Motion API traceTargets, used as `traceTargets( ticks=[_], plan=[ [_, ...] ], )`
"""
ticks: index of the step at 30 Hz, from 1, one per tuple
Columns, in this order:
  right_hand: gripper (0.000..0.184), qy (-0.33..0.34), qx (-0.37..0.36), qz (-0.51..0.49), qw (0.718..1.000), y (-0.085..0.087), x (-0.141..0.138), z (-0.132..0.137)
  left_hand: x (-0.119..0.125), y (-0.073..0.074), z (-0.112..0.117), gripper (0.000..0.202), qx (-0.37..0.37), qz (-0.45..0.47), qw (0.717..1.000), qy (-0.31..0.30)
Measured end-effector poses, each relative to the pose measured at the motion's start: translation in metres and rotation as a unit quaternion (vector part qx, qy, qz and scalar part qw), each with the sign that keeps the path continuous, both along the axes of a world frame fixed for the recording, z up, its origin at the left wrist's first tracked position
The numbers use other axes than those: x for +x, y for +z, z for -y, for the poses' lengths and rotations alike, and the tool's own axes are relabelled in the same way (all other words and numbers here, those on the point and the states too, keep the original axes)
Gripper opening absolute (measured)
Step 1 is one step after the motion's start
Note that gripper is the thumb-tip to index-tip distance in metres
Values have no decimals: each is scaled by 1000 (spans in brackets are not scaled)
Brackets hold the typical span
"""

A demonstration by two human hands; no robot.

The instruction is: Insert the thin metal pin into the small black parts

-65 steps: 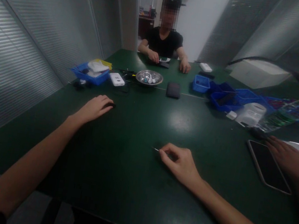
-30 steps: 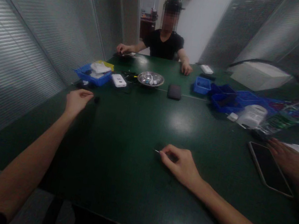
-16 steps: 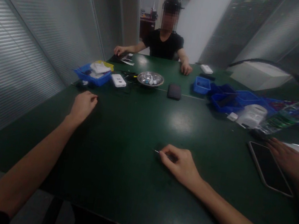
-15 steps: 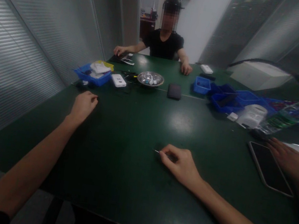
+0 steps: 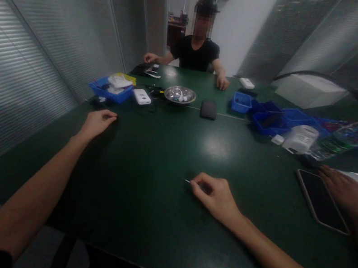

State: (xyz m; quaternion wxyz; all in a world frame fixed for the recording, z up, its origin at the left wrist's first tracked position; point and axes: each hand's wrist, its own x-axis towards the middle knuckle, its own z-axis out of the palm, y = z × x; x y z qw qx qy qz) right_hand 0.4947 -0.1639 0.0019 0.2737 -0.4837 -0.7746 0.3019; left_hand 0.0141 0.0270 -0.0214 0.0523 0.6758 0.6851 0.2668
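My left hand (image 5: 96, 121) lies on the dark green table (image 5: 150, 221) at the left, fingers curled together with the tips meeting; whatever small dark thing they pinch is too small to make out. My right hand (image 5: 216, 197) rests near the table's middle, thumb and forefinger pinched on a thin metal pin (image 5: 187, 181) whose tip pokes out to the left. The two hands are well apart.
A steel bowl (image 5: 179, 94), a white device (image 5: 142, 96), a black case (image 5: 208, 109) and blue bins (image 5: 108, 87) (image 5: 241, 101) line the table's middle. Another person's hand (image 5: 347, 192) rests by a phone (image 5: 321, 199) at right. A person in black (image 5: 196, 52) sits opposite.
My left hand drew away from the table's middle toward the left and closed its fingers; it shifted slightly in the last half second. My right hand stayed still. The person opposite moved one hand leftward.
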Motion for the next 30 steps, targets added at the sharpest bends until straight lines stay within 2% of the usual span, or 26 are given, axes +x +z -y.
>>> traceTargets(
  ticks=[2, 7, 11, 19, 25, 30],
  plan=[
    [24, -1, 0, -2, 1000, 0, 0, 0, -2, -1, -2, 35, -6, 33, 999, 19],
    [24, 1, -9, -4, 1000, 2, 0, 1, -4, -3, -6, 45, -30, 133, 991, 7],
    [24, -1, -9, 1, 1000, 3, -1, 0, -3, -2, -5, 43, -46, 132, 989, 35],
    [25, 6, -5, -4, 1000, 3, 0, 1, -2, 0, -7, 41, -57, 136, 988, 53],
    [25, 6, -7, -3, 1000, 4, -1, 1, -2, -1, -9, 37, -47, 127, 988, 76],
    [25, 6, -1, 3, 1000, 4, -1, 2, 0, 0, -5, 37, -39, 97, 992, 67]
  ],
)
